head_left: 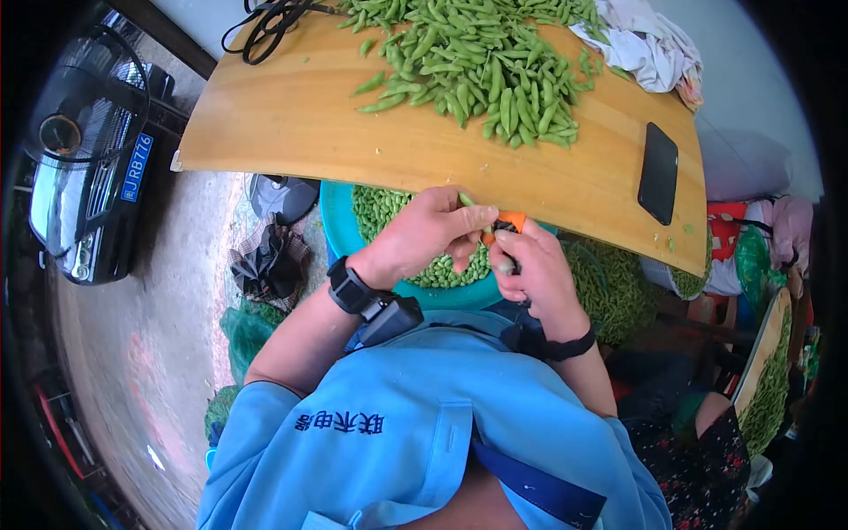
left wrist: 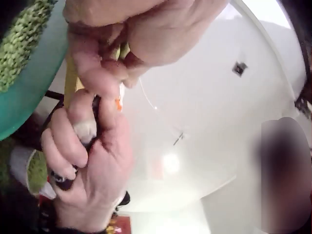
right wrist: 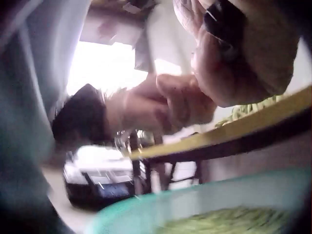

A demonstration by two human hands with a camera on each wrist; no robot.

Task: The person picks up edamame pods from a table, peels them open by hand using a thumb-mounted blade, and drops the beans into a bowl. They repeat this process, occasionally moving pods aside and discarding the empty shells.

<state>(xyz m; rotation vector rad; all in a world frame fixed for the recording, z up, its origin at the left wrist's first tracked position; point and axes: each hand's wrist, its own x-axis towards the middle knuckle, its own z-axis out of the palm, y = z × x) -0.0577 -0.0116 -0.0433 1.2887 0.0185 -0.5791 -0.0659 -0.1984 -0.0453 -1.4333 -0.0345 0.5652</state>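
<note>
A pod [head_left: 465, 200] was pinched in the left hand [head_left: 430, 231] over the basin [head_left: 338, 223]. At its 3 o'clock, the right hand [head_left: 530, 269] gripped an orange tool [head_left: 509, 222].

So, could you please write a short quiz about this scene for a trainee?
1. True or false: the phone lies on the wooden table.
2. What sits under the hands? A) teal basin of shelled beans B) a metal pot C) a cardboard box
3. Fill in: the left hand pinches a green ____, while the right hand grips an orange-handled tool.

Key: 1 true; 2 A; 3 pod.
</note>
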